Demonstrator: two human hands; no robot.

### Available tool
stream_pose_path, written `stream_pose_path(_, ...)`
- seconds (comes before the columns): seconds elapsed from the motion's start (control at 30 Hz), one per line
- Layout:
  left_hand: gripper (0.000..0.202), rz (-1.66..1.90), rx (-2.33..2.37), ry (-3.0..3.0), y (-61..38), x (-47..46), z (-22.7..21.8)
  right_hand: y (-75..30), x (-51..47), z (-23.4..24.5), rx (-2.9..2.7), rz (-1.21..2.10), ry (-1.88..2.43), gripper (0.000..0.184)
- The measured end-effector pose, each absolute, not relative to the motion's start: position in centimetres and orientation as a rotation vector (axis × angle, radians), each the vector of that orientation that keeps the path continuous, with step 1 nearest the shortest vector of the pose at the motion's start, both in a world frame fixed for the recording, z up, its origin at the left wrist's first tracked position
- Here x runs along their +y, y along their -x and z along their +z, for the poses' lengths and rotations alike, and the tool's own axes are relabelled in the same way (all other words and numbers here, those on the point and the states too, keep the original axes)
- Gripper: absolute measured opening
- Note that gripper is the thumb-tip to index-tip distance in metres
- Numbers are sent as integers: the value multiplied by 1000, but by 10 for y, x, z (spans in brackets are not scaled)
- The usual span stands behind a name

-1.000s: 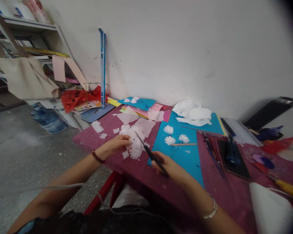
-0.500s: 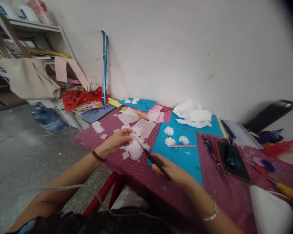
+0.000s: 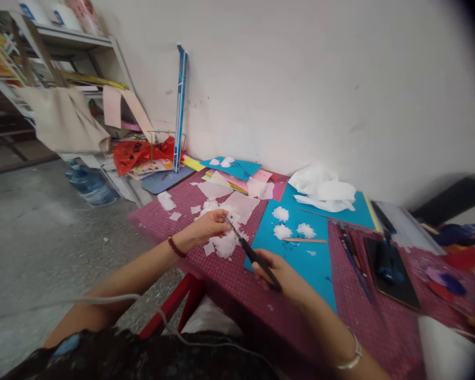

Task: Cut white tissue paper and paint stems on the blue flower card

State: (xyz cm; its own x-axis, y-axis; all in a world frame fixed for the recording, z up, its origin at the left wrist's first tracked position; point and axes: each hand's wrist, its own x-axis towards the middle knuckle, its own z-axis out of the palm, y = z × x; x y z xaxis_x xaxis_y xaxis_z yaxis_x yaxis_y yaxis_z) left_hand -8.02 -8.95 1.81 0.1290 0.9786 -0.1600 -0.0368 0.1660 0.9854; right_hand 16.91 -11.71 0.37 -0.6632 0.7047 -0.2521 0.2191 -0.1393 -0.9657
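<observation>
The tool (image 3: pixel 248 249) is over the table (image 3: pixel 237 287), between the two hands, in front of the person. Its long axis runs aslant: the black handle end lies toward the lower right, nearer the body, and the thin tip points forward and to the left, at the left fingertips. The right hand (image 3: pixel 283 274) has its grip closed around the handle, the thumb side toward the tip, with the butt of the handle jutting out below the fingers. The left hand (image 3: pixel 208 228) has thumb and fingers drawn together just beside the tip; whether that grip pinches a bit of paper cannot be told.

Beneath the tip and the left hand lies a heap of white scraps (image 3: pixel 224 247), with loose pieces of paper around it. To the right of the heap, a blue sheet (image 3: pixel 301 269) bears three white tufts (image 3: pixel 282 231). A stick (image 3: pixel 304 240) lies by the nearer tufts, its long axis almost level from left to right. Farther back, a crumpled white bundle (image 3: pixel 324 190) rests near the wall.
</observation>
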Motion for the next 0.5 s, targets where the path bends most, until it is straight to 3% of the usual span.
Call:
stream_pose_path(0.1, 38, 1025, 1193, -1139, 79, -87, 14, -170, -118, 6, -1825, 1826, 1051, 71)
stream_pose_path(0.27, 32, 1075, 1301, -1232, 100, -76, 13, -178, -119, 11, -1925, 1759, 895, 64)
stream_pose_path(0.5, 18, 1208, 1560, -1368, 159, -66, 21, -193, -111, 1, -1648, 1972, 678, 52)
